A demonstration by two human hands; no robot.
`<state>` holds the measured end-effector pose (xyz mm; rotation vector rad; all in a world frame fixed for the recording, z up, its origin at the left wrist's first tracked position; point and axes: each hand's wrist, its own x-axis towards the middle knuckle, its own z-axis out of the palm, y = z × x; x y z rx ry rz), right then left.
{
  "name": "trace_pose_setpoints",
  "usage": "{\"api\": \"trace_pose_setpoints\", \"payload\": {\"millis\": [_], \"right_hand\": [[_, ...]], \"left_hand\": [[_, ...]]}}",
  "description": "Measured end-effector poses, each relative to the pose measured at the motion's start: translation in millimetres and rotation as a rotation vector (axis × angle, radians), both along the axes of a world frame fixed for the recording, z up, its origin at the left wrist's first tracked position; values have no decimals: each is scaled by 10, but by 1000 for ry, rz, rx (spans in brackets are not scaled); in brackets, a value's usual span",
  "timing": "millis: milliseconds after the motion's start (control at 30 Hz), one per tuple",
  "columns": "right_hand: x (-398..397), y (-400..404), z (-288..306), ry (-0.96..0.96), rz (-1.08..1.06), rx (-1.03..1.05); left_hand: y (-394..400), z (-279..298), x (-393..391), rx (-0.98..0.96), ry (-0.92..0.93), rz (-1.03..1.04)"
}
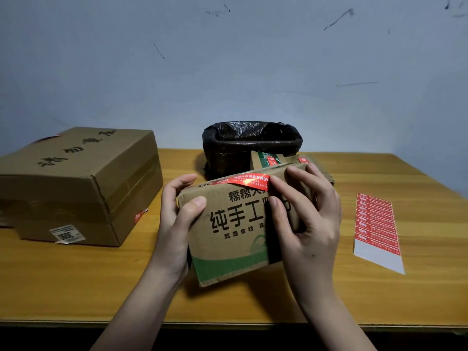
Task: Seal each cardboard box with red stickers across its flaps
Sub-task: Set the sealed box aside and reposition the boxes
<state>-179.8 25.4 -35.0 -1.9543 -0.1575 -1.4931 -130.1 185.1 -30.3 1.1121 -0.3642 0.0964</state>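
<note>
Red sticker [243, 182] lay across the top edge of the box [235, 224], tilted up at mid tabletop [417, 287]. Left hand [177, 219] gripped the box's left edge, fingers curled round it. Right hand [306, 219] fingers pressed the sticker's end. Sticker sheet [377, 224] lay to the right.

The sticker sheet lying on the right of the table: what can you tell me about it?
The sticker sheet is a long white backing strip lying flat on the wooden table, angled, to the right of the right hand. Red stickers with white print fill its upper part in a stacked row; the lower end is bare white, so some appear already peeled off. Nothing touches it but the table.
</note>
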Motion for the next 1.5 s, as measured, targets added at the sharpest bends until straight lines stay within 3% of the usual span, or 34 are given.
{"api": "trace_pose_setpoints", "payload": {"millis": [267,567,1100,1500], "right_hand": [[-10,13,30,40,95,147],[6,8,3,37,132,173],[30,-73,0,38,48,-2],[101,-421,233,123,-163,-469]], "left_hand": [[-25,-5,-11,2,-17,2],[-16,-10,-14,12,-24,18],[-19,2,-4,22,20,12],[51,50,9,149,58,37]]}}
